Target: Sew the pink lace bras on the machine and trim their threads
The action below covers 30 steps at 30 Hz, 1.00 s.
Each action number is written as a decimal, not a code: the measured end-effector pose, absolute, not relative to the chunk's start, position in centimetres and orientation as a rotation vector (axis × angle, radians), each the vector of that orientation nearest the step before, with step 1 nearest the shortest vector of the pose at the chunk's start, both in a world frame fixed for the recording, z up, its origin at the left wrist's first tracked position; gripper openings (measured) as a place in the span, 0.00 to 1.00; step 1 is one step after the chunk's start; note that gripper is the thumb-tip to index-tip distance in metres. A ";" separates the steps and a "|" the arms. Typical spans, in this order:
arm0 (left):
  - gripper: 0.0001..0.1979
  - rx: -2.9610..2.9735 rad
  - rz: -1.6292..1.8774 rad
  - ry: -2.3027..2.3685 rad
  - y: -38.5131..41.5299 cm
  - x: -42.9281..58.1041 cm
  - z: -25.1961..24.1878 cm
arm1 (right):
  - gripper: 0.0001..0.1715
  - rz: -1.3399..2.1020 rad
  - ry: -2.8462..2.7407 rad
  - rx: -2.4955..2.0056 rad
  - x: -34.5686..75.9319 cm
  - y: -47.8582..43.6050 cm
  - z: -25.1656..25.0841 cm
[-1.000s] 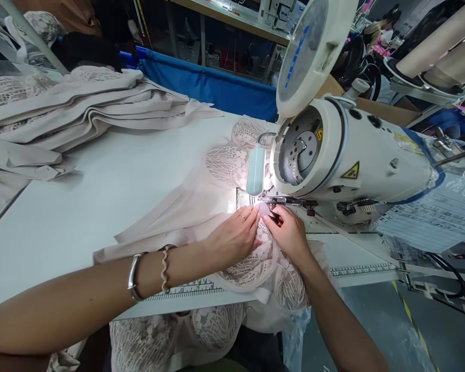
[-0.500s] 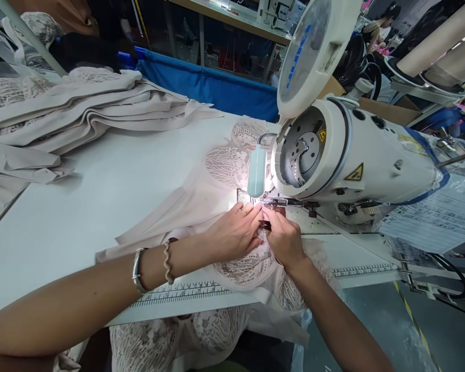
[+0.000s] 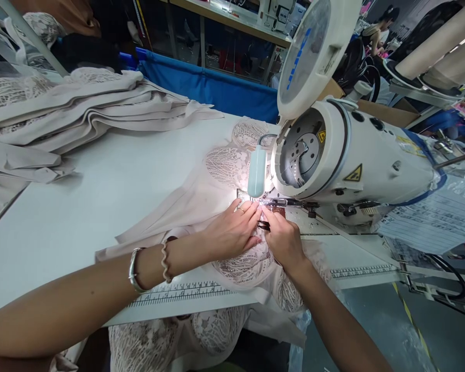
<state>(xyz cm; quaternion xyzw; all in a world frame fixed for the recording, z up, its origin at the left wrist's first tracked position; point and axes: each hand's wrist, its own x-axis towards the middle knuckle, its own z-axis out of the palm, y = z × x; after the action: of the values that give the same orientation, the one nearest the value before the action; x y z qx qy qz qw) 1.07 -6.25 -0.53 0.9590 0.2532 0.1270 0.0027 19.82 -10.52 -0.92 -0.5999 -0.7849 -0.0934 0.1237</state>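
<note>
Right hand leftward (black object unclear)

Left hand against right hand, seemingly

Single Head-Worn Camera Looks Down Across the Worktop

The one view looks out from the wearer's head, above the worktop's near edge, facing forward and down. It is near enough for both forearms to show at length, with the hands close to mid-frame. The near edge slants, rising toward the right, and lacy garments show below it. The view is wide: past the far edge it takes in a blue cloth, with a sewing machine large toward the right end.
</note>
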 end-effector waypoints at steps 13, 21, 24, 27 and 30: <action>0.20 3.207 0.386 0.629 -6.7 0.9 0.3 | 0.12 0.089 -2.122 -1.993 20.0 -10.1 0.5; 0.26 3.035 0.308 0.529 -7.4 0.6 0.1 | 0.22 0.156 -2.204 -1.624 21.4 -11.2 0.6; 0.23 2.947 0.337 0.515 -6.3 0.2 0.2 | 0.25 0.141 -2.213 -1.655 21.3 -10.8 0.4; 0.17 2.877 0.420 0.486 -5.1 -0.1 0.7 | 0.27 0.075 -2.228 -1.669 20.9 -10.2 0.4; 0.15 2.832 0.485 0.433 -4.0 -0.4 1.2 | 0.25 -0.038 -2.256 -1.651 20.6 -9.8 0.5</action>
<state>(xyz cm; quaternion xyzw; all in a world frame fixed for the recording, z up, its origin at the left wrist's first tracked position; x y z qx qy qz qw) -0.38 -4.01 1.16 0.9679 0.1478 0.1657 0.1175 20.59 -9.76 0.50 -0.5816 -0.7949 -0.0134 0.1723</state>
